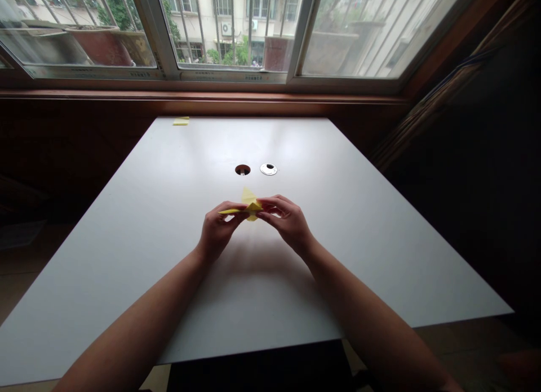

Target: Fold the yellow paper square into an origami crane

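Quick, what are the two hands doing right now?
Left hand: closed, pinching the folded yellow paper at its left side.
Right hand: closed, pinching the same paper at its right side.

White rectangular worktop (380,257) below a window, smooth and faintly glossy, a round open cable hole (242,169) near its middle, a round silver cap (268,169) lying just beside the hole, a small yellow paper slip (181,121) flat at the far left edge

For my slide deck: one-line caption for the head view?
Left hand and right hand pinch a folded yellow paper at a white table below a window.
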`<state>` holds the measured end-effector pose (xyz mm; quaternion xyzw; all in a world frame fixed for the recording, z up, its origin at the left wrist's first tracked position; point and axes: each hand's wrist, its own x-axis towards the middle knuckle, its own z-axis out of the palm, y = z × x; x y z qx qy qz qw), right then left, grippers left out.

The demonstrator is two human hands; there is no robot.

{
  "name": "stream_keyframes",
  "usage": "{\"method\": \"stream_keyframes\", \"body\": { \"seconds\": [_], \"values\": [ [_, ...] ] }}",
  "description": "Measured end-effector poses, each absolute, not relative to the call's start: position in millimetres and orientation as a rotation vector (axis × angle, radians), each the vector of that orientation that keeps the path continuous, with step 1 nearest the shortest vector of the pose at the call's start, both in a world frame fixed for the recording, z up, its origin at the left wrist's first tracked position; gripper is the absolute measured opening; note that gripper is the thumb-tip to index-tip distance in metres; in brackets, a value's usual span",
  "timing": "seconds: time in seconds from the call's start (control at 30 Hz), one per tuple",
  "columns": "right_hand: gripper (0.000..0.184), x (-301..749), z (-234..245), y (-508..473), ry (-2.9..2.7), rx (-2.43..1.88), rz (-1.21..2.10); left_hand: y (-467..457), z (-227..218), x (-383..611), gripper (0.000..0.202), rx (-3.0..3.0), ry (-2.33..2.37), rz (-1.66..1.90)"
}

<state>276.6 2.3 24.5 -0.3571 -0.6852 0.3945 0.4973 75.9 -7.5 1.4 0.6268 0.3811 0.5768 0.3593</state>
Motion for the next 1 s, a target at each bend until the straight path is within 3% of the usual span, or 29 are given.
{"method": "stream_keyframes", "body": {
  "seconds": [0.23,0.5,0.67,1.0],
  "values": [
    [0.020,275.7,26.1,0.9,-1.652,-0.863,0.898,-7.7,0.5,78.0,0.027,1.536,0.900,1.454],
    [0.033,275.1,19.8,3.3,-1.621,-0.856,1.060,-6.6,-1.3,79.6,0.032,1.376,0.899,1.463],
    [0.030,275.7,19.8,2.9,-1.628,-0.900,1.038,-5.1,-2.1,78.8,0.038,1.397,0.922,1.410],
    [0.023,277.3,19.8,4.0,-1.792,-0.950,0.753,-7.5,7.7,76.8,0.019,1.772,1.070,1.429]
  ]
}}
